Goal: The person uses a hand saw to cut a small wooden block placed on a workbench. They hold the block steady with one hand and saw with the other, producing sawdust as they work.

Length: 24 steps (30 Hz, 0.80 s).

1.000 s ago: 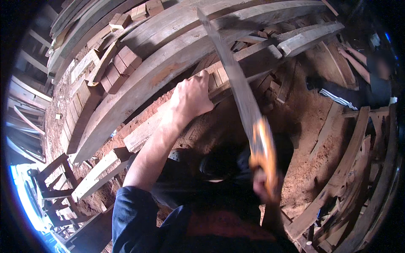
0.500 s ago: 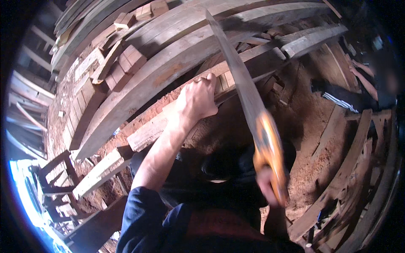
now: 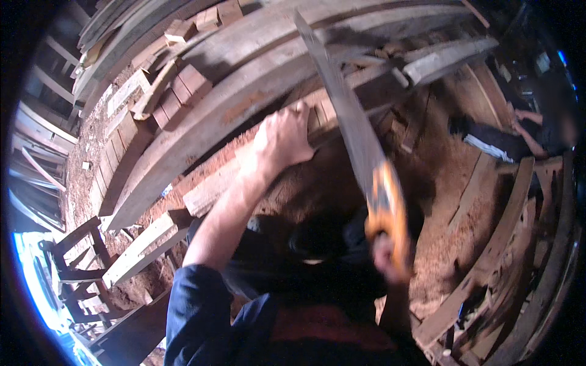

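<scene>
My right hand (image 3: 384,257) is closed round the orange handle of a handsaw (image 3: 351,119). Its long grey blade slants up and to the left, crossing a length of timber (image 3: 210,190); blur hides how deep the teeth sit. My left hand (image 3: 282,139) grips the top of that timber just left of the blade, fingers bent over its far edge and partly hidden. The timber lies slantwise in front of my dark-clothed legs.
Long curved beams (image 3: 244,91) lie beyond the timber, with cut wood blocks (image 3: 186,88) on and beside them. Sawdust (image 3: 436,189) covers the ground. More planks (image 3: 488,268) lean at the right. Another person (image 3: 531,131) sits at the far right.
The handsaw and my right hand have shifted slightly forward, up and to the left. My left hand stays on the timber, nearly unmoved.
</scene>
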Available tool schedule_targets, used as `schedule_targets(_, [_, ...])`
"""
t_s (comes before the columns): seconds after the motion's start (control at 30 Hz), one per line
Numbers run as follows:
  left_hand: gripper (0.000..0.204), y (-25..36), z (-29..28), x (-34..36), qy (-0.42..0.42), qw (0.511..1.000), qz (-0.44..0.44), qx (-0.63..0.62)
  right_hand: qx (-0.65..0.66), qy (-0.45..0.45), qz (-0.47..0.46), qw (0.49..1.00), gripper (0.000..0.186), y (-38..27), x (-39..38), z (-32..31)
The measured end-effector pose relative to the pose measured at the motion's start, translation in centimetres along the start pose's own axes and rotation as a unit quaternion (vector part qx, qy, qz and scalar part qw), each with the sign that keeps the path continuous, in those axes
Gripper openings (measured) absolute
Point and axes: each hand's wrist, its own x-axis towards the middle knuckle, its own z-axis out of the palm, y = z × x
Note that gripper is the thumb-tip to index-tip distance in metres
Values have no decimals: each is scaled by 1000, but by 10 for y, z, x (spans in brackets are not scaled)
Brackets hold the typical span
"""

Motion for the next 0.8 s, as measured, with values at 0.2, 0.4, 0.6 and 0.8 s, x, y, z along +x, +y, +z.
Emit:
schedule_targets(0.2, [55,-3,4,-1,-21,999,-20,13,-274,66,-207,937,28,-1,-69,-18])
schedule_targets(0.4, [48,1,0,-1,-21,999,-17,31,-254,85,-235,934,31,-10,-81,-23])
schedule_targets(0.6, [49,-3,2,-15,6,1000,-10,21,55,36,-149,987,26,-56,-51,-14])
schedule_targets(0.8, [57,-13,6,-33,18,1000,-22,10,-205,7,-197,959,29,-42,-21,-11])
